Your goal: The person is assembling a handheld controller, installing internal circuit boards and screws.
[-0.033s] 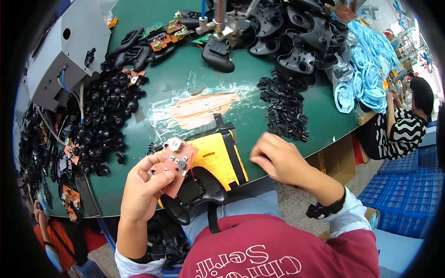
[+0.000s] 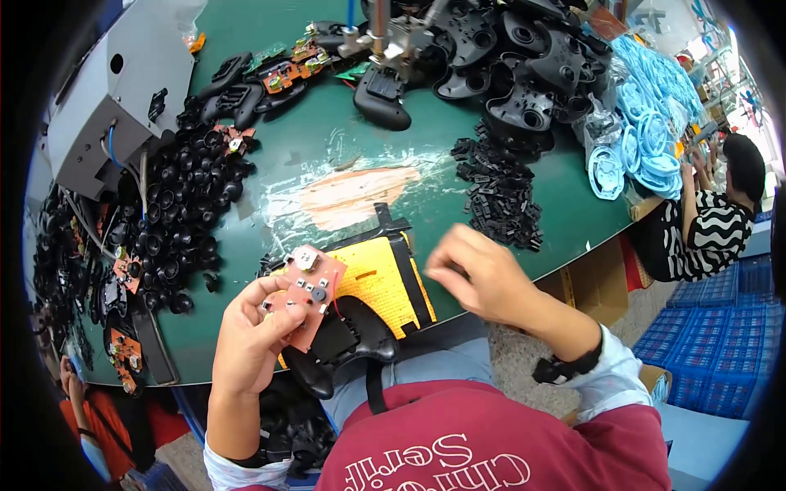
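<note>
My left hand [image 2: 260, 326] grips a reddish circuit board [image 2: 321, 274] between thumb and fingers. The board is tilted and carries a silvery square part, a dark round part and several small switches. Below it, a black game controller shell [image 2: 372, 329] lies at the table's edge against a yellow pad [image 2: 391, 277] with black tape strips. Right of the pad, my right hand [image 2: 479, 274] hovers apart from the board. Its thumb and fingers are drawn together; whether anything small is between them is hidden.
Black thumbstick caps [image 2: 168, 196] are heaped at left beside a grey machine [image 2: 110, 98]. Small black parts [image 2: 499, 192], controller shells [image 2: 528, 98] and light blue cables [image 2: 643, 123] pile up at right. A metal fixture [image 2: 381, 37] hangs at the back. Another person [image 2: 708, 221] sits at right.
My right hand has shifted a little to the left, closer to the circuit board. My left hand keeps its hold on the board.
</note>
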